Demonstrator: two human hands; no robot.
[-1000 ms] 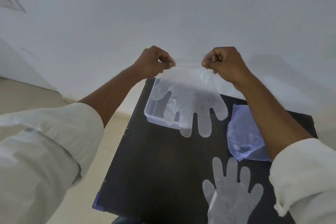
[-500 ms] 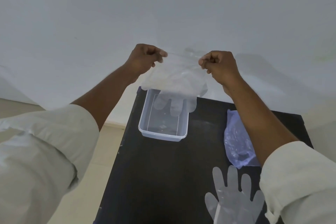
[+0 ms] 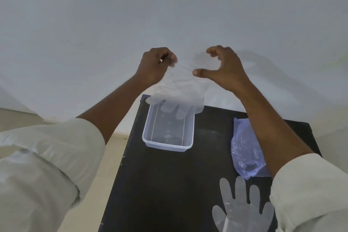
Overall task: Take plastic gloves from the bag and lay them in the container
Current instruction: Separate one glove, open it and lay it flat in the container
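Note:
A clear plastic glove (image 3: pixel 178 92) hangs fingers-down over the far end of the clear rectangular container (image 3: pixel 167 146), its fingertips dipping inside the rim. My left hand (image 3: pixel 156 66) pinches the glove's cuff from the left. My right hand (image 3: pixel 224 68) is spread open just right of the cuff, thumb and fingers apart, holding nothing. The bluish plastic bag (image 3: pixel 244 149) lies on the black table right of the container, partly hidden by my right forearm. A second clear glove (image 3: pixel 239 209) lies flat at the table's near right.
The black table (image 3: pixel 165 184) stands against a white wall (image 3: pixel 169 15); its left edge drops to a beige tiled floor (image 3: pixel 105 171). My white sleeves fill the lower left and lower right corners.
My right hand has let go of the glove's cuff and opened. The glove has dropped lower toward the container, now held only by my left hand.

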